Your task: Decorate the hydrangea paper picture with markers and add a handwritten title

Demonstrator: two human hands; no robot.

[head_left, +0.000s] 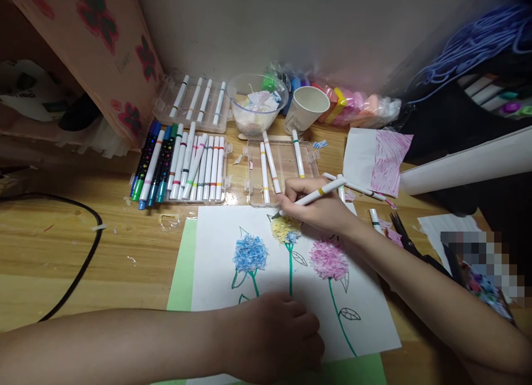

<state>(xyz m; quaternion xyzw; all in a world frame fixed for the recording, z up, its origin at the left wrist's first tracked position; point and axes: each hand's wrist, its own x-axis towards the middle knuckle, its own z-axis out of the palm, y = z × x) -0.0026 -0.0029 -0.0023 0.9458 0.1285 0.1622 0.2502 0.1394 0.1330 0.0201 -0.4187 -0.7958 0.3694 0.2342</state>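
My right hand [311,202] grips a white marker [330,189] with a gold-yellow band, its tip down at the paper's top beside a small dark leaf. The white paper [307,329] bears drawn green stems and outlined leaves. Three fluffy flower heads are on it: a blue flower [250,253], a yellow flower [285,229] partly blue at its lower edge, and a pink flower [328,258]. My left hand [276,338] rests on the lower part of the paper, fingers curled in and fingertips hidden. Beneath the paper lies a green sheet [178,268].
Markers [195,163] fill a clear case at the left. Behind stand a plastic bowl [256,105] of paper scraps and a paper cup [307,108]. Black scissors [403,235] and a half-pink paper [378,160] lie right. A black cable [93,246] curves at the left.
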